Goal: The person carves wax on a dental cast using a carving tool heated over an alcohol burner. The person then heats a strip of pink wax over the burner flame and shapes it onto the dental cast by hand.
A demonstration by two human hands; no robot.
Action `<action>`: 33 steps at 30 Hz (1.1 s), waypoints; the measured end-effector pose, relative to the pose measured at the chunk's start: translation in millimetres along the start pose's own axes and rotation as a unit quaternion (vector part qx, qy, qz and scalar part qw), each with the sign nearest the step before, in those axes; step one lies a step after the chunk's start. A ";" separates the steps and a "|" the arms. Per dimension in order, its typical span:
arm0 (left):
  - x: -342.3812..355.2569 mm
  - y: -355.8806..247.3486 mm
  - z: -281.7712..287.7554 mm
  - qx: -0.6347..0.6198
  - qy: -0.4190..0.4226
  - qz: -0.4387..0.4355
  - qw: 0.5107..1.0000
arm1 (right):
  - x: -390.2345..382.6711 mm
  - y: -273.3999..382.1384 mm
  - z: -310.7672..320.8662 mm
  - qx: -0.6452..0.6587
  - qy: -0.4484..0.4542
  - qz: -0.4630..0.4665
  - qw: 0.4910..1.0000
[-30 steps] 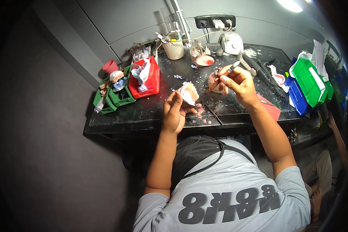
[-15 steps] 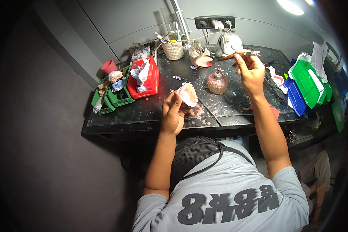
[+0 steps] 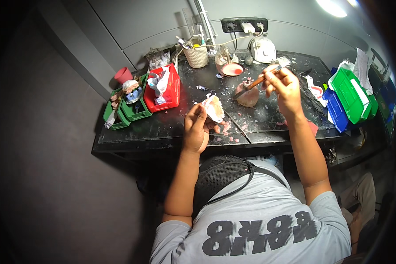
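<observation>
My left hand (image 3: 196,128) is closed around the edge of a whitish dental cast (image 3: 214,109) with a beige and pink inside, tilted up above the near part of the bench. In my right hand (image 3: 287,90) a wax knife (image 3: 257,82) with a brown handle is pinched between thumb and fingers. Its blade points down to the left, in front of the top of a round glass spirit burner (image 3: 250,99); whether a flame burns there I cannot make out. Behind the burner lies a round dish (image 3: 232,70) with pinkish-red wax.
Red (image 3: 171,90) and green bins (image 3: 137,113) with casts stand at the left. A woven cup (image 3: 196,58) of tools is at the back. Green and blue bins (image 3: 350,94) stand at the right. A thin rod (image 3: 238,125) and pink scraps lie near the front edge.
My right hand has brought the wax knife from near the wax dish down toward me, its blade now at the burner's top. My left hand and the cast have hardly moved.
</observation>
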State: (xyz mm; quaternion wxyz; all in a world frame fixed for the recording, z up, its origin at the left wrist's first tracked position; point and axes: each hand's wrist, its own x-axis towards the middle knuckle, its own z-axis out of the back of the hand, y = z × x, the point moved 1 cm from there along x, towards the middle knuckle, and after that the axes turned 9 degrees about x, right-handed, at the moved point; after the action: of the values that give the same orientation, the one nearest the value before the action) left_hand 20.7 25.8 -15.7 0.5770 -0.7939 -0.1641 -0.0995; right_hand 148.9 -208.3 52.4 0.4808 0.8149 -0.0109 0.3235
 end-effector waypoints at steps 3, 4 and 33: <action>1.0 -0.9 -2.3 -0.002 -0.005 0.018 1.000 | -6.6 -6.4 -13.1 0.042 0.072 -0.029 0.996; 1.1 -2.4 -3.9 0.003 -0.012 0.025 1.000 | -7.9 -8.4 -17.2 0.042 0.080 -0.027 0.996; 0.6 -6.6 -5.2 0.010 -0.020 0.033 0.999 | -15.4 -12.5 -31.6 0.042 0.117 -0.027 0.992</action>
State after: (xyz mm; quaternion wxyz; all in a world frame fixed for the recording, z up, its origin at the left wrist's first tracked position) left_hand 19.0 22.8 -8.0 0.5844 -0.7950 -0.1500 -0.0626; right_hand 124.4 -181.1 44.8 0.4527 0.7909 0.0812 0.4037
